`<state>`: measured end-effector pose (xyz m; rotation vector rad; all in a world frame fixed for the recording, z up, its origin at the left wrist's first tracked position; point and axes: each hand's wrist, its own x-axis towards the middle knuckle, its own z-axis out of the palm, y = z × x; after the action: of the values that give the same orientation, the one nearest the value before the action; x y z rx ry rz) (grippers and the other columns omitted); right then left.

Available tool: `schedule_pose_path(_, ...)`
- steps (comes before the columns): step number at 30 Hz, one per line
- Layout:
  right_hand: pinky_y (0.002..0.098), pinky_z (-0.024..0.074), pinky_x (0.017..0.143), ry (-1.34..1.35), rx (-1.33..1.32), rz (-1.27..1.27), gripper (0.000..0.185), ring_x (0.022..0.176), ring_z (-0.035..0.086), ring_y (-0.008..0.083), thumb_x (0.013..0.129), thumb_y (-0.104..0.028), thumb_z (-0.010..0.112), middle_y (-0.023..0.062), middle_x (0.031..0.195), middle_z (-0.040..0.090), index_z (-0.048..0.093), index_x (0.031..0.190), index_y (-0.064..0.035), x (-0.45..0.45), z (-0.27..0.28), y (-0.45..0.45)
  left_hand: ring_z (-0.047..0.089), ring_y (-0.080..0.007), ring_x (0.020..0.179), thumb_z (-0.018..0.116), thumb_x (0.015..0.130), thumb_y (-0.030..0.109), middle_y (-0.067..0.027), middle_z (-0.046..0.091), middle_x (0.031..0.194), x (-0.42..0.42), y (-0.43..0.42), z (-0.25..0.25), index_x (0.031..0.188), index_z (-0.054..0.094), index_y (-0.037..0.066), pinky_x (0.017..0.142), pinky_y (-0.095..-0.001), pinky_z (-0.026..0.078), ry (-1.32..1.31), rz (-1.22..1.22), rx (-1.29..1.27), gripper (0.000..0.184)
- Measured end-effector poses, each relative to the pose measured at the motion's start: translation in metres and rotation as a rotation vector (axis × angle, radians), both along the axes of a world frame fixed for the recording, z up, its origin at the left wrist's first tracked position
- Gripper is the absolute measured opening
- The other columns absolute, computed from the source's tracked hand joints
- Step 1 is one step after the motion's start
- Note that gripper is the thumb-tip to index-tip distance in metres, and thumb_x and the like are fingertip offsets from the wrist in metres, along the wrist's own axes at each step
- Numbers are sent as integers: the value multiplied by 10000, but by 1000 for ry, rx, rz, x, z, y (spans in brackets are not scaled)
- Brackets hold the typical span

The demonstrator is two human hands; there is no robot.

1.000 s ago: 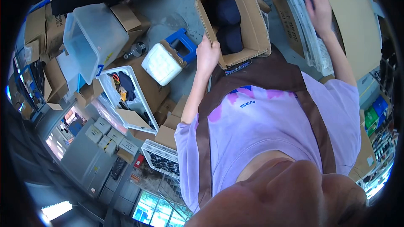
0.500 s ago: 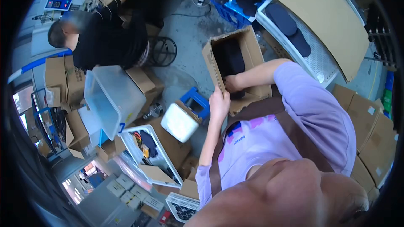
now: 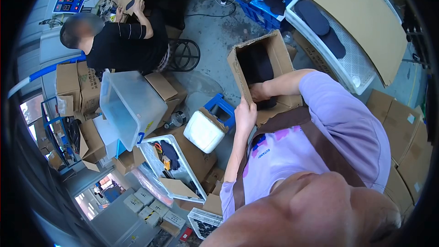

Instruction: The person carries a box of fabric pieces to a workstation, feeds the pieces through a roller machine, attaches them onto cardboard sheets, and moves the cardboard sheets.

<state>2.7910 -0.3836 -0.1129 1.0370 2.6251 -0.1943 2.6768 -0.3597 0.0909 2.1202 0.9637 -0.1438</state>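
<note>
An open cardboard box point(image 3: 282, 57) is tilted in front of my body. My left hand point(image 3: 245, 113) is closed on the near edge of its left side wall, thumb on top. Down inside the box, my right hand point(image 3: 260, 92) reaches in with curled fingers, partly hidden by the wall and the shade. It is against dark, flat, rounded pieces point(image 3: 261, 67) lying in the box. Whether the fingers grip one of them I cannot make out.
Dark insoles point(image 3: 312, 18) lie in a white crate point(image 3: 363, 71) beside a large cardboard sheet point(image 3: 352, 13). A blue stool point(image 3: 222, 110) with a white block, a clear bin point(image 3: 130, 105) and stacked cartons point(image 3: 402, 132) stand around. A co-worker point(image 3: 128, 45) handles cardboard at upper left.
The view has shifted slightly, moving the scene to the right. My hands keep their places at the box. Both of the co-worker's hands now show on the cardboard.
</note>
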Motion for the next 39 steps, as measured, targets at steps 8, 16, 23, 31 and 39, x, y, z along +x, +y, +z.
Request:
schedule_pose_path(8, 464, 291, 1161, -7, -78, 147, 809, 1391, 377, 306, 688, -325, 767, 122, 1468, 453, 468, 1400, -85, 3, 3, -3, 641, -476, 859, 485, 854, 113, -324, 648, 878, -1, -4, 0, 1398, 398, -56, 809, -529, 508, 11, -12, 19, 577)
schedule_pose_path(16, 425, 437, 1042, -21, -318, 73, 778, 1236, 544, 330, 641, -285, 807, 158, 1331, 571, 517, 1328, -64, -6, -9, -2, 646, -472, 858, 482, 849, 105, -323, 650, 882, -1, -6, -3, 1394, 405, -60, 809, -525, 511, 9, -10, 22, 575)
schedule_pose_path(23, 423, 521, 891, 72, -379, -92, 596, 1067, 642, 317, 649, -324, 783, 118, 1138, 683, 645, 1194, -126, -3, 52, 0, 646, -474, 875, 471, 844, 99, -318, 654, 893, -2, -4, -4, 1320, 472, -48, 804, -524, 507, -7, 41, 14, 499)
schedule_pose_path(31, 418, 507, 879, 772, -690, -653, 667, 1014, 650, 318, 644, -305, 779, 169, 1099, 674, 594, 1251, -99, 59, 105, -26, 644, -463, 949, 500, 853, 100, -311, 661, 952, -23, 4, -18, 1154, 564, -50, 828, -491, 502, -49, 156, -46, 342)
schedule_pose_path(39, 334, 539, 887, 2162, -1209, -1278, 826, 1079, 616, 181, 755, -132, 793, 156, 1223, 592, 343, 1417, 72, 113, 121, -79, 648, -393, 1040, 459, 843, 71, -280, 658, 1103, -25, 9, -35, 1207, 540, -89, 914, -428, 476, -99, 187, -167, 405)
